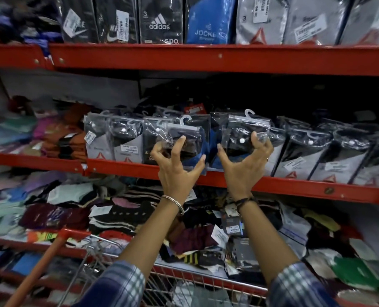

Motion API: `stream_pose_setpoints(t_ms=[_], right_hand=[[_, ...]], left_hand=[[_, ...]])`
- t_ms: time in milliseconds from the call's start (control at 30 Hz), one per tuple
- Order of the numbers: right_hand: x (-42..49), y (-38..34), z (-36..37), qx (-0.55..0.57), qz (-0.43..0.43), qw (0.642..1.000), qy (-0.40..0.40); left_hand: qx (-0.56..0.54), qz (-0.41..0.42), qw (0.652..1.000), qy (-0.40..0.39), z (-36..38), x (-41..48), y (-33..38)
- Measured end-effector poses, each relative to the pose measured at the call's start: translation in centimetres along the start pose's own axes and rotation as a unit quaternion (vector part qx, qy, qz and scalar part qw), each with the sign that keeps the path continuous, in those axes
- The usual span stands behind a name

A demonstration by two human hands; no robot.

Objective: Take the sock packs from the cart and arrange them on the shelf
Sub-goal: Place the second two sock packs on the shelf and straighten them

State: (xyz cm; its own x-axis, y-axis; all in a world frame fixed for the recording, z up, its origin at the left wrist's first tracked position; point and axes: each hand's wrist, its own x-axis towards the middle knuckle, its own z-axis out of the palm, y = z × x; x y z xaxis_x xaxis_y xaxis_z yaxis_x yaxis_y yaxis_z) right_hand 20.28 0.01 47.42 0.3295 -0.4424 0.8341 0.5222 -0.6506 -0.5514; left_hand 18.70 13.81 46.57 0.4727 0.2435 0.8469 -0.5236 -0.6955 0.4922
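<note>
My left hand (177,165) grips a clear-plastic sock pack (192,138) holding dark and blue socks, its lower edge overlapping the lip of the red middle shelf (295,187). To its right, my right hand (247,161) grips a second sock pack (243,131) of black socks with a white snap and hanger hook. Both packs are upright in a gap in the row of sock packs (126,140) standing on that shelf. The wire cart (184,282) is below my arms, with pale packs inside.
Taller boxed sock packs (159,21) line the top shelf. Loose socks (122,209) are heaped on the lower shelf behind the cart. The cart's orange handle (40,264) slants at lower left. Folded coloured socks (57,134) sit on the middle shelf's left part.
</note>
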Motion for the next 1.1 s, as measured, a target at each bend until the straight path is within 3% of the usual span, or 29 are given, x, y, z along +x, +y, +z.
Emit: stream_pose_setpoints(t_ms=[133, 367, 600, 700, 900, 1100], right_hand=[[-0.6, 1.7, 1.4, -0.059, -0.011, 0.997, -0.04], [-2.2, 4.1, 2.2, -0.141, -0.013, 0.983, -0.121], [-4.5, 6.5, 3.1, -0.21, -0.132, 0.938, -0.24], [-4.7, 6.9, 3.6, -0.205, -0.13, 0.934, -0.261], [-4.0, 7.2, 3.7, -0.264, -0.165, 0.905, -0.289], [-2.5, 6.0, 1.3, -0.213, -0.158, 0.901, -0.342]], left_hand=[[0.011, 0.005, 1.0, -0.021, 1.8, 1.0, -0.8], [0.055, 0.036, 0.989, -0.132, 4.9, -0.3, -4.2], [0.121, 0.074, 0.964, -0.224, 6.0, -2.2, -6.9], [0.165, 0.078, 0.952, -0.244, 6.1, -2.1, -7.1], [0.227, 0.053, 0.936, -0.262, 6.4, -1.9, -6.4], [0.29, 0.001, 0.913, -0.288, 5.6, -2.3, -4.0]])
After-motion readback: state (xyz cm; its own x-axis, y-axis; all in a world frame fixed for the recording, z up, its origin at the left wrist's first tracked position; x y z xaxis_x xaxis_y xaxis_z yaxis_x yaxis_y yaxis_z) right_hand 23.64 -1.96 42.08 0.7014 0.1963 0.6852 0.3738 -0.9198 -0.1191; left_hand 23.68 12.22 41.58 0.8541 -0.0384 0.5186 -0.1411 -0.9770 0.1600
